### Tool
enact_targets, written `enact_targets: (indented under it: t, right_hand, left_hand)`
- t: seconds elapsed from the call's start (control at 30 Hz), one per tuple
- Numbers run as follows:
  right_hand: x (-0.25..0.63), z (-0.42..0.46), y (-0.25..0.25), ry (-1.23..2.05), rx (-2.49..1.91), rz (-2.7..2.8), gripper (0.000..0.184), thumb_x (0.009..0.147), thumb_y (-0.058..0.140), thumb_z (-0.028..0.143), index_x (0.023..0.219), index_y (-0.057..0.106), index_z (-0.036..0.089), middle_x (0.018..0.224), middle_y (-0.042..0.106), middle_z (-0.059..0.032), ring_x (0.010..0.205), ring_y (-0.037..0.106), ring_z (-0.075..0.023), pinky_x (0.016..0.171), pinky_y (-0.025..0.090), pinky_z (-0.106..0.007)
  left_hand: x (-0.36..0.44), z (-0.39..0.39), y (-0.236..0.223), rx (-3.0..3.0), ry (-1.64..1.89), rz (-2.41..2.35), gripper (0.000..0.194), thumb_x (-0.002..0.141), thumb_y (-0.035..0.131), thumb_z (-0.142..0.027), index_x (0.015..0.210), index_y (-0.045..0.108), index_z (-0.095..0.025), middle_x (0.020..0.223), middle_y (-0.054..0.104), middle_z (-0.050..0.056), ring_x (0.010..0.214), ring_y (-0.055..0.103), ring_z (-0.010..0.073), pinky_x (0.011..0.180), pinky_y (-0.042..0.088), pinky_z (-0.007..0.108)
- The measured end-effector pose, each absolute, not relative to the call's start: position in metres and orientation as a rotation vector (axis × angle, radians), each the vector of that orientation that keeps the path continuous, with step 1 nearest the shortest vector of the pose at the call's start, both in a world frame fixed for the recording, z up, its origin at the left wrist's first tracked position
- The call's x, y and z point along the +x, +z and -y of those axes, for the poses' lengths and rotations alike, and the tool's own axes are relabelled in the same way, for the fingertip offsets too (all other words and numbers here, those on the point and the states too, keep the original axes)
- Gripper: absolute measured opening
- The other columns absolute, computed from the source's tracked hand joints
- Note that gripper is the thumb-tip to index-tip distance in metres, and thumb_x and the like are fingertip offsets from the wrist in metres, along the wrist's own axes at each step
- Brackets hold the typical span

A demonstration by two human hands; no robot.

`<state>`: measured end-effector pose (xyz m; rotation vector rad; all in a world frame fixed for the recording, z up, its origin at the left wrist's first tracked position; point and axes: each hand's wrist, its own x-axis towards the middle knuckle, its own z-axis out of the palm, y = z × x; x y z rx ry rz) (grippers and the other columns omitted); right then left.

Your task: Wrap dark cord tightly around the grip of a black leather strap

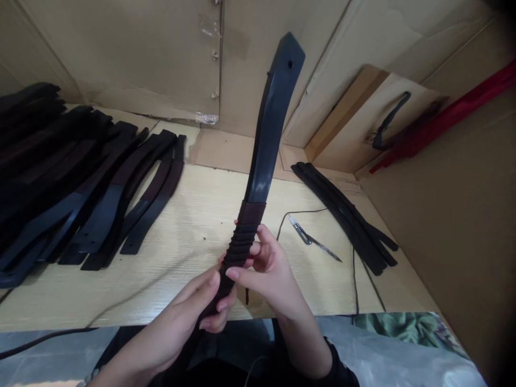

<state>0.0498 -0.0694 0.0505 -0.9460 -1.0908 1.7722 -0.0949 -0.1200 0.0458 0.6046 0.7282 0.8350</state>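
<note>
Left hand [181, 317] and right hand [270, 274] grip the cord-wrapped end of a curved black bar [266, 134] upright above the counter [181, 258]; it looks stiff and light, and the wrapping seems the surest hold.

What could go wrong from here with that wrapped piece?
The dark wrapping on the curved black piece might loosen or slip, since both the left hand and right hand are working right on its ridged turns. The long upper end could also knock the box wall behind. The slim pointed metal tool lies close to the loose black cord, which could drag it.
</note>
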Motion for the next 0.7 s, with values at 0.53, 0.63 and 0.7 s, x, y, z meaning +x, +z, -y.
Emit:
enact_targets:
  t: [0.53, 0.63, 0.7]
  right_hand:
    - [0.05, 0.063, 0.053, 1.775, -0.848, 0.788, 0.063, 0.043, 0.085, 0.004, 0.094, 0.053, 0.023, 0.063, 0.067, 0.0093, 0.058, 0.064, -0.0091, 0.058, 0.055, -0.02]
    - [0.049, 0.062, 0.053, 1.782, -0.802, 0.75, 0.053, 0.042, 0.084, -0.001, 0.085, 0.06, 0.021, 0.061, 0.064, 0.0098, 0.056, 0.061, -0.0059, 0.058, 0.054, -0.017]
    - [0.048, 0.062, 0.053, 1.768, -0.809, 0.756, 0.044, 0.042, 0.083, -0.001, 0.077, 0.064, 0.019, 0.062, 0.065, 0.0084, 0.055, 0.059, -0.005, 0.058, 0.054, -0.016]
  left_hand:
    - [-0.093, 0.12, 0.034, 0.618, 0.748, -0.627, 0.035, 0.097, 0.039, -0.047, 0.078, 0.045, -0.018, 0.066, 0.037, -0.006, 0.048, 0.022, 0.0052, 0.049, 0.019, 0.024]
    - [-0.091, 0.12, 0.035, 0.626, 0.76, -0.646, 0.037, 0.097, 0.038, -0.048, 0.076, 0.044, -0.018, 0.065, 0.037, -0.006, 0.048, 0.021, 0.0051, 0.048, 0.019, 0.024]
    - [-0.09, 0.121, 0.035, 0.638, 0.763, -0.66, 0.039, 0.097, 0.037, -0.048, 0.074, 0.044, -0.017, 0.063, 0.036, -0.006, 0.048, 0.022, 0.0053, 0.049, 0.018, 0.024]
